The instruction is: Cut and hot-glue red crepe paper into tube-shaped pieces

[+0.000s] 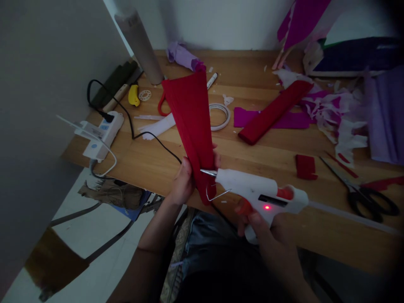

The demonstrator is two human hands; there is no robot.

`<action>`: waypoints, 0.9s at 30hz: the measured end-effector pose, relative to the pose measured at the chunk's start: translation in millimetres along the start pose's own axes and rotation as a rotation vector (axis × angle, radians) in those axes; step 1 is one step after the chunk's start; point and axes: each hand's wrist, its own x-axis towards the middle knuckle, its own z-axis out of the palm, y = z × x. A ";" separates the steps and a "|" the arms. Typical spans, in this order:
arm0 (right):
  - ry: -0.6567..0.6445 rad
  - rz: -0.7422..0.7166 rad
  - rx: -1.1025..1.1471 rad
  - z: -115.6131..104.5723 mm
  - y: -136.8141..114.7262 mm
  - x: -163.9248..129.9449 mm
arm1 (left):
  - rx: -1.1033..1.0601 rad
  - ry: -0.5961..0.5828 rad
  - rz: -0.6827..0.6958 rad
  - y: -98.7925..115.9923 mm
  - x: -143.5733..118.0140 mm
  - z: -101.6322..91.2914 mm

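The red crepe paper strip (191, 126) stands upright over the near edge of the wooden surface (151, 164), fanning wider toward the far side, pleated and matte. The left hand (183, 183) pinches its narrow lower end, grip clenched on the paper. From the right, the glue gun (259, 191), its red light lit, points its metal nozzle at that pinched end, just beside the fingers; the right hand (259, 225) grasps its handle, a finger by the trigger. Hot glue could likely burn those fingertips or soak through the thin paper. Scissors (362, 195) lie right.
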 end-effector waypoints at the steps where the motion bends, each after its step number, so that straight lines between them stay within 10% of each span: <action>1: 0.017 0.024 -0.014 0.6 -1.8 -1.3 | 0.002 -0.003 0.001 0.2 0.3 0.3; 27: -0.010 -0.052 -0.166 -12.4 9.3 -3.8 | 0.071 -0.030 0.020 2.5 0.6 0.2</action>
